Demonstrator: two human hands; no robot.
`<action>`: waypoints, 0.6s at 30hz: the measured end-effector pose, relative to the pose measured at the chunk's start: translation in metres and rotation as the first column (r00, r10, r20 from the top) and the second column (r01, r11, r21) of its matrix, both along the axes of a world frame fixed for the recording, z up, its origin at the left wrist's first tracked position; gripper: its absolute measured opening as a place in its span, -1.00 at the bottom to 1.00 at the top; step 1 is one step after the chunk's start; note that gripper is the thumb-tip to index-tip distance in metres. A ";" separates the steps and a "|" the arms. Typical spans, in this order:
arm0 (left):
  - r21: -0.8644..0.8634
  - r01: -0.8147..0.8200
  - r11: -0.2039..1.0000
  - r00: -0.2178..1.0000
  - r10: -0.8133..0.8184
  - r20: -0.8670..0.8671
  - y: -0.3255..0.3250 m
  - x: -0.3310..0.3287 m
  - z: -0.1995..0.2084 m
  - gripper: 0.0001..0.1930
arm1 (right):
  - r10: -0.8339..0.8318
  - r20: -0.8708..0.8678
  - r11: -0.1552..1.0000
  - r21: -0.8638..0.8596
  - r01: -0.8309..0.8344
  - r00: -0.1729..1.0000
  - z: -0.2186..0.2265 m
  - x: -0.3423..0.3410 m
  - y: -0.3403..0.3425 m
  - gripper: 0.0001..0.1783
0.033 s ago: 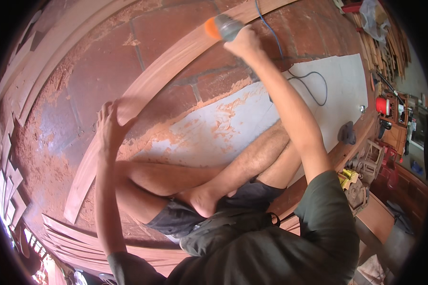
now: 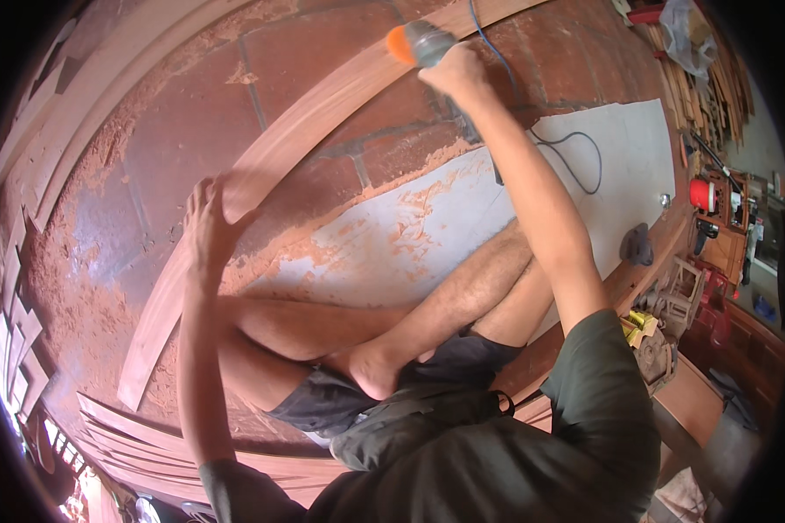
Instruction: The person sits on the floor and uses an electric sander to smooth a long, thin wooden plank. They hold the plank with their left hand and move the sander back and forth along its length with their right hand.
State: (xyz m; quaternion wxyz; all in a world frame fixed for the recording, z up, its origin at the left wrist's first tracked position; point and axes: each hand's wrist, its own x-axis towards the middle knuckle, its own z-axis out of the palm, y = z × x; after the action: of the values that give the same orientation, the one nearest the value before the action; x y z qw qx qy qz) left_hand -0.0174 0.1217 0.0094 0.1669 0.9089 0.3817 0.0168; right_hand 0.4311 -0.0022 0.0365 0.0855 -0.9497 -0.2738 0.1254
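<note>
A long, gently curved wooden plank (image 2: 301,139) runs from the lower left up to the top of the view. My left hand (image 2: 208,225) lies across its lower part, thumb on one edge and fingers over the other, gripping it. Up near the plank's far end, my right hand (image 2: 459,73) is closed around a grey power tool with an orange round head, seemingly a sander (image 2: 423,44). The orange head is over the plank's face. Motion blurs the tool a little, and my hand hides part of its body.
A white sheet (image 2: 392,235) strewn with shavings lies under my crossed legs, a dark cord (image 2: 599,166) looping on it. A blue cord (image 2: 494,50) crosses near the tool. Cut strips (image 2: 148,453) are stacked at lower left; more boards (image 2: 105,113) lie far left. Wood scraps (image 2: 702,96) pile at right.
My right hand and the power tool have shifted slightly right and away along the plank. My left hand has moved a touch to the right.
</note>
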 end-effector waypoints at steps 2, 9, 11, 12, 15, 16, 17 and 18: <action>-0.028 0.000 1.000 0.998 0.002 0.069 -0.002 0.035 -0.014 -0.17 | -0.053 0.009 0.999 0.009 0.053 0.999 -0.007 0.020 0.007 0.02; 0.078 -0.074 0.994 0.969 0.054 0.242 -0.015 0.118 -0.034 -0.25 | 0.045 -0.085 0.999 0.013 -0.044 0.995 0.002 -0.051 0.017 -0.02; 0.050 -0.088 0.995 0.973 0.075 0.219 -0.012 0.123 -0.033 -0.25 | 0.107 -0.119 0.994 0.004 -0.107 0.987 0.010 -0.071 0.006 -0.06; 0.038 -0.076 0.996 0.979 0.068 0.190 -0.009 0.121 -0.032 -0.24 | 0.126 -0.177 0.990 0.079 -0.114 0.976 0.008 -0.070 0.002 -0.09; 0.039 -0.039 0.998 0.986 0.032 0.161 -0.007 0.109 -0.035 -0.25 | 0.159 -0.349 0.967 0.244 -0.075 0.923 0.000 -0.063 -0.018 -0.16; 0.051 -0.027 0.998 0.986 0.019 0.165 -0.006 0.105 -0.035 -0.26 | 0.146 -0.409 0.965 0.260 -0.039 0.901 -0.003 -0.057 -0.024 -0.18; 0.054 -0.023 0.998 0.988 0.014 0.155 -0.006 0.092 -0.034 -0.26 | 0.132 -0.482 0.964 0.267 0.002 0.866 -0.002 -0.060 -0.029 -0.20; 0.058 -0.019 0.998 0.989 0.010 0.146 -0.005 0.077 -0.033 -0.27 | 0.134 -0.558 0.956 0.292 0.043 0.819 0.001 -0.059 -0.033 -0.24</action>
State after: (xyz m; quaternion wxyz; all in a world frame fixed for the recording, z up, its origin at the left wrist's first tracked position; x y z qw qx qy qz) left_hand 0.0600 0.1169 -0.0232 0.1673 0.9070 0.3744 0.0956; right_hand 0.3718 -0.0353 0.0371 0.2993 -0.8382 -0.2737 0.3646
